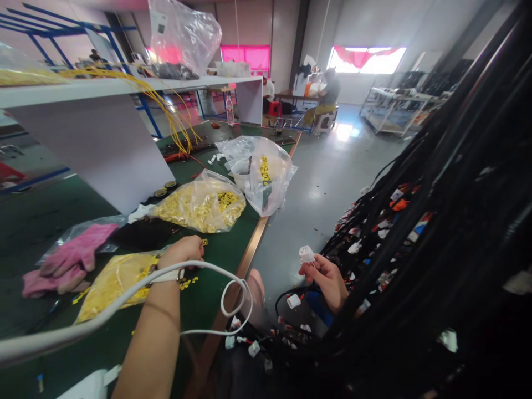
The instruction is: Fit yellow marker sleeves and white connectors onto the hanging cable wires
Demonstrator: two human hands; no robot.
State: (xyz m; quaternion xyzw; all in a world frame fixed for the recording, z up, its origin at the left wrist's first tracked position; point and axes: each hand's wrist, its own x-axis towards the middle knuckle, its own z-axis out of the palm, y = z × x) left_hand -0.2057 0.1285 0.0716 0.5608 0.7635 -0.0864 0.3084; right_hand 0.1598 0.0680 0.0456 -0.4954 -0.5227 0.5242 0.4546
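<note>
My left hand is over the green table, its fingers closed on a small yellow clip whose tip shows past the knuckles. Beside the wrist lies an opened bag of yellow clips, with several loose clips spilled near it. Off the table's edge, my right hand pinches a white connector between thumb and fingers. Below it another white connector hangs on a black cable. Right of this hand is a thick bundle of black wire harnesses.
A white cable loops across the view over my left wrist. Further up the green table stand a full bag of yellow pieces and a clear bag. Pink gloves lie left. People sit at a far table.
</note>
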